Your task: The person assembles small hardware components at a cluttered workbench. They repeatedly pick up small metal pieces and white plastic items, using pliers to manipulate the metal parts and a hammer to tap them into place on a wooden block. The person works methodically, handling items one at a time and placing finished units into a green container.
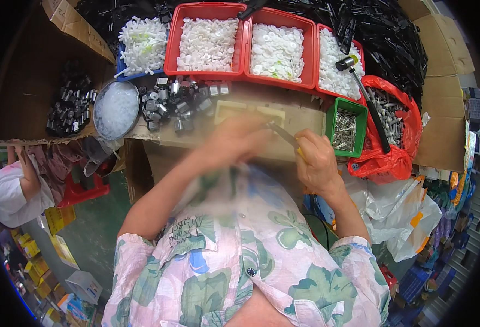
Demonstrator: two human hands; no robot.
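My right hand is closed round a slim metal tool with a bit of yellow at its handle; I cannot make out its exact kind. The tool's far end points up and left, toward my left hand. That hand is smeared by motion over the bench edge, and its fingers cannot be read. Just beyond the hands lie a pale block and a second pale block on the bench. Left of them sits a heap of small black and silver cylindrical parts.
Red bins of white plastic pieces line the back, beside a blue tray. A green box of metal pins stands right, near a hammer and a red bag. A round dish sits left. Another person's arm shows far left.
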